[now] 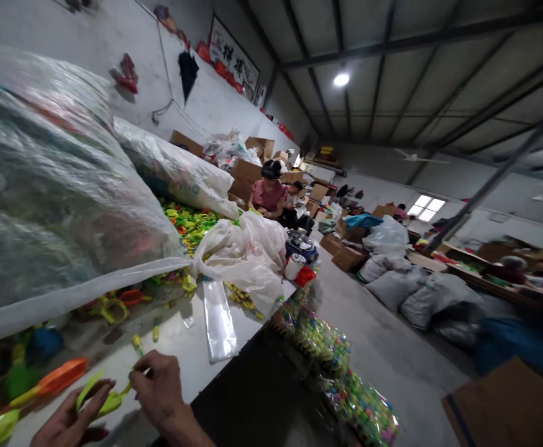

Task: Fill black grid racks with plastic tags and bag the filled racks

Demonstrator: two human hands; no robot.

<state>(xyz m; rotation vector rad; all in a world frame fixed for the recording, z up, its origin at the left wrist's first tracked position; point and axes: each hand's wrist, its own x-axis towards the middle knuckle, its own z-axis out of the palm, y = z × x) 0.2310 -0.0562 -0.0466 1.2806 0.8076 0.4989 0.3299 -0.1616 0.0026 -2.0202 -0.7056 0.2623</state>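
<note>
At the lower left, my left hand has its thumb and fingers closed around a yellow-green plastic loop piece. My right hand is beside it with bent fingers, pinching at the narrow end of the same piece. Just above the right fingers is a small yellow-and-green tube; whether the hand touches it I cannot tell. Another small tube lies on the white tabletop. Left of my hands are a larger orange plastic piece and other blue, green and yellow pieces.
A flat stack of clear bags lies near the table edge. Large filled plastic sacks rise at left, beside a crumpled white bag. Packed colourful bags stand on the floor. A person sits farther along the table.
</note>
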